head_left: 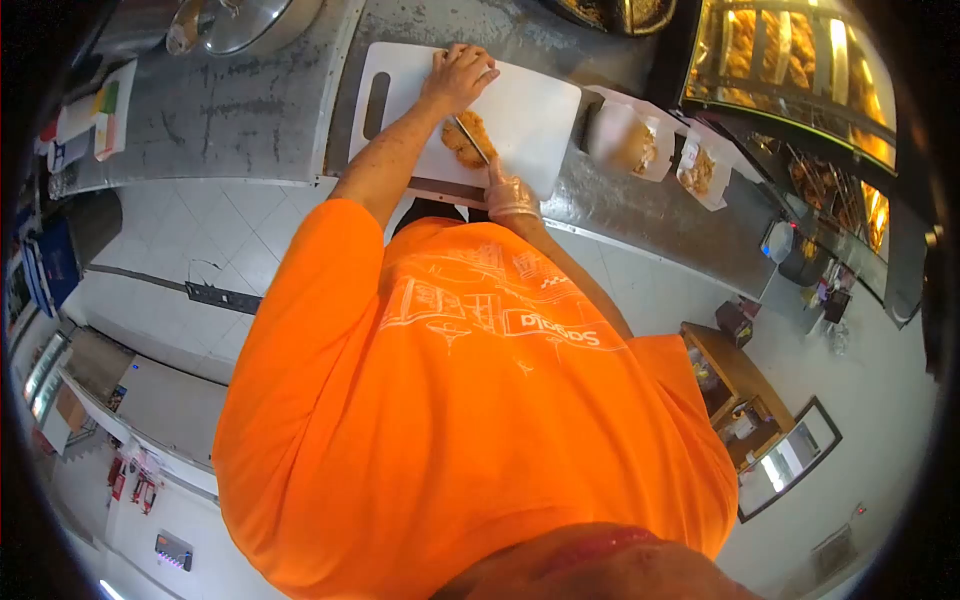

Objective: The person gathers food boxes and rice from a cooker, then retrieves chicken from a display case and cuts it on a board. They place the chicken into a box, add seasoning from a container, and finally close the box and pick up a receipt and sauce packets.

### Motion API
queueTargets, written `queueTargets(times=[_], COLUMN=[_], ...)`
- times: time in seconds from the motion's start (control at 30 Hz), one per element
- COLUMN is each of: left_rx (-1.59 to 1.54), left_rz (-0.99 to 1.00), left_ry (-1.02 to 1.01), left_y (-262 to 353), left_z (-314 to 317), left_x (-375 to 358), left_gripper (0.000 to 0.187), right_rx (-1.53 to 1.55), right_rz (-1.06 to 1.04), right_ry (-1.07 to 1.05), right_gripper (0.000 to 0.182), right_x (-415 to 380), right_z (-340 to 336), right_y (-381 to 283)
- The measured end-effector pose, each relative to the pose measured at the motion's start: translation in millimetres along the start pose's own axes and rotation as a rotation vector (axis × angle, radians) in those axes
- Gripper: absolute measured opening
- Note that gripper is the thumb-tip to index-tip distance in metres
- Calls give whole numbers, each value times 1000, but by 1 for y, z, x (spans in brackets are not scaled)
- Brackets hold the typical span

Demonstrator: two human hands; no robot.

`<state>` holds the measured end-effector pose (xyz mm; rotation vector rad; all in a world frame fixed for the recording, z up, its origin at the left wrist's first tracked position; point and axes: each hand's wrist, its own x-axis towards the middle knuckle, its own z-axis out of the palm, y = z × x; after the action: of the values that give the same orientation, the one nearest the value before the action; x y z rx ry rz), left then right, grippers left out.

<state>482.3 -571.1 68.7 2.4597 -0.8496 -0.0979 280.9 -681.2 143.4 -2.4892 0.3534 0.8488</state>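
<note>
A white cutting board (535, 115) with a slot handle lies on the metal counter. Across it rests a flat, golden-brown breaded cutlet (462, 150). My right hand (512, 192), in a clear plastic glove, is closed around the handle of a knife (474, 138). The blade lies over the cutlet, pointing away from me; how deep it sits in the meat I cannot make out. Bare of any glove, my left hand (462, 76) rests on the board's far edge beyond the cutlet, fingers stretched to the right and holding nothing visible.
Two open takeaway boxes, one (640, 140) and another (703, 172), hold food right of the board. A lit display case (790, 60) with fried food stands at the far right. A large metal pot (255, 22) sits at the back left. Dark pans (615, 15) are behind.
</note>
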Motion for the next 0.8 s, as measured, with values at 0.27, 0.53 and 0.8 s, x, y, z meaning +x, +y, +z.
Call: queueTargets(times=[0.27, 0.53, 0.8], left_rx=[-190, -296, -392], left_rz=[-49, -152, -444], left_ry=[335, 884, 790], left_y=[-7, -29, -22], left_z=[7, -121, -109], left_x=[14, -50, -159], left_gripper=[29, 35, 36], right_rx=[18, -23, -298], right_rz=[19, 157, -121], right_ry=[29, 236, 339], right_gripper=[37, 42, 48], right_x=[-2, 33, 44], right_z=[2, -48, -44], right_y=[4, 28, -58])
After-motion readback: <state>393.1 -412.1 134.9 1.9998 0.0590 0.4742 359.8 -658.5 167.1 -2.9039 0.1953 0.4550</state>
